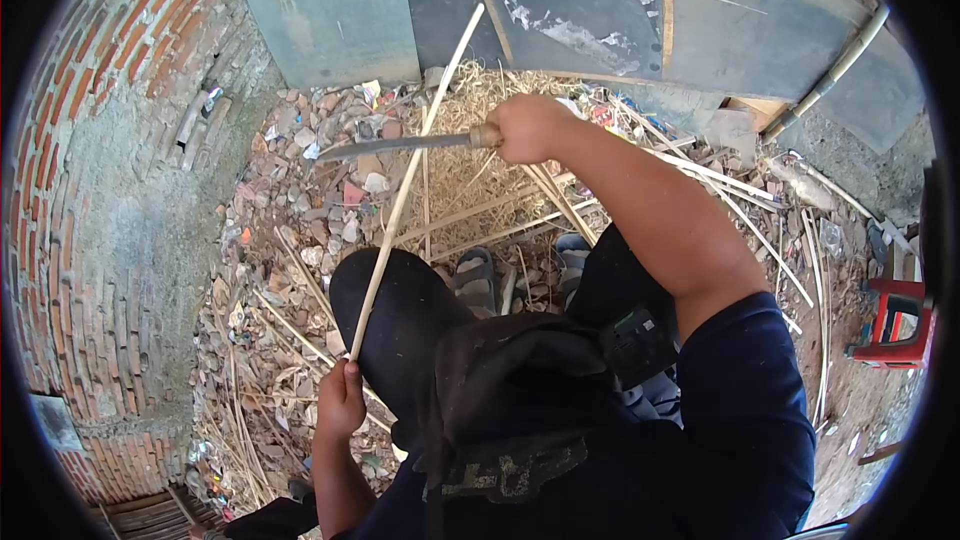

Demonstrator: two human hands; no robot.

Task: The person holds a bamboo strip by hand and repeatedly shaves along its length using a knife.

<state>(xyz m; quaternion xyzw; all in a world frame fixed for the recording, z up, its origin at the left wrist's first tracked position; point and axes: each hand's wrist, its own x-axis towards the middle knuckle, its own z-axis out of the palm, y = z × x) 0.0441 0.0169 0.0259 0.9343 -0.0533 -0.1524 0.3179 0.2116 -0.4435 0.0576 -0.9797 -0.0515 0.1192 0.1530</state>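
Note:
My right hand (530, 129) is closed round the wooden handle of a long knife (400, 144), its blade pointing left. The blade crosses a pale, thin bamboo strip (407, 185); whether it touches the strip I cannot make out. My left hand (341, 402) grips the lower end of that strip beside my left knee. From there the strip slants up and away across the knee, its far end near the dark panels. Curly shavings (490, 185) lie heaped on the ground beyond my feet.
Loose bamboo strips (720, 185) lie on the rubble at right, and more lie at left. A brick wall (100, 190) rises at left. Grey panels (600, 25) stand ahead. A red plastic stool (893, 324) is at far right. Stones and litter cover the ground.

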